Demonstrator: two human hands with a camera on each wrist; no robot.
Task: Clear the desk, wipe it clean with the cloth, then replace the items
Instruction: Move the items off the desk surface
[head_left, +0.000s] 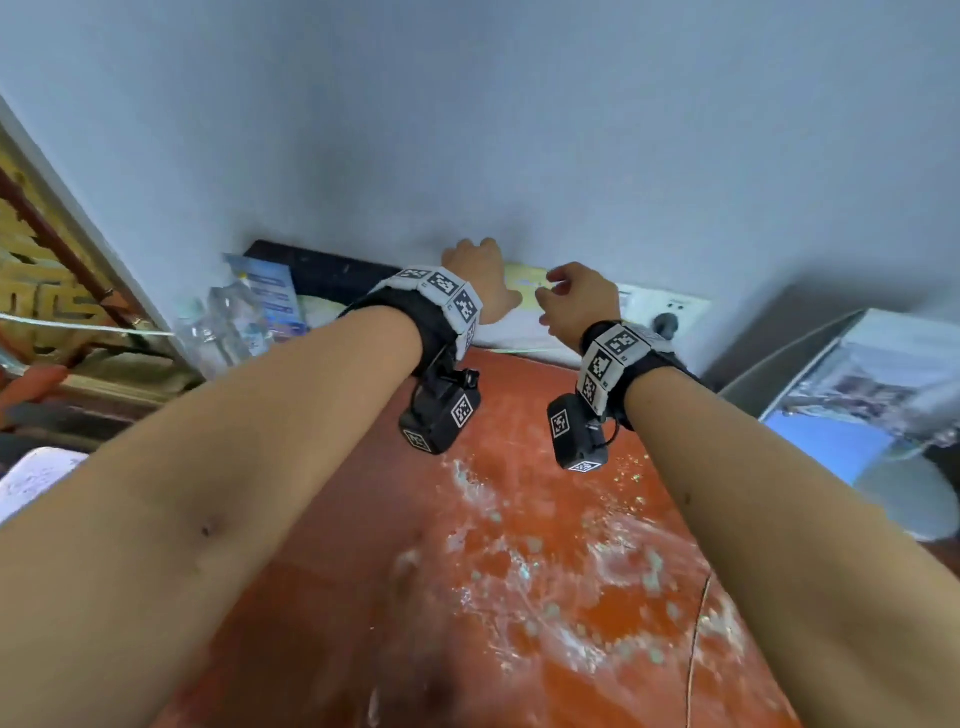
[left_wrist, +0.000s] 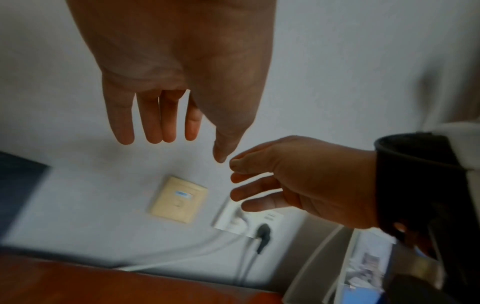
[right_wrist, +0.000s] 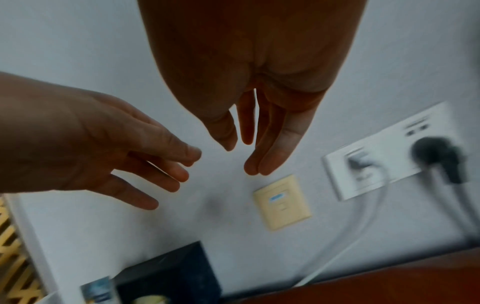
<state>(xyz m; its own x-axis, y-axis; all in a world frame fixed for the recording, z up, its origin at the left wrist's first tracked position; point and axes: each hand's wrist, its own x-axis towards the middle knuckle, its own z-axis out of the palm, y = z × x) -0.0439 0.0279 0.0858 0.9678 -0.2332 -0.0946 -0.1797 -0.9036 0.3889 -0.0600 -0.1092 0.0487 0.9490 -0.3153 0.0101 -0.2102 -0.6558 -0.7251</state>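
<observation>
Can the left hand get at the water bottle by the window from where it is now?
Probably yes. The left hand is open and holds nothing, raised by the wall. The bottle stands lower and to its left at the desk corner, with nothing visible between them; a blue leaflet stands behind it.

Two bare hands, left (head_left: 480, 280) and right (head_left: 579, 304), reach over one red-orange desk (head_left: 519, 545). The far wall carries one cream square wall plate (left_wrist: 179, 199) and one white socket panel (right_wrist: 384, 156). One clear plastic bottle (head_left: 228, 327) stands far left.

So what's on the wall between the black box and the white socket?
A cream wall plate sits between the black box and the white socket, clearest in the right wrist view.
</observation>
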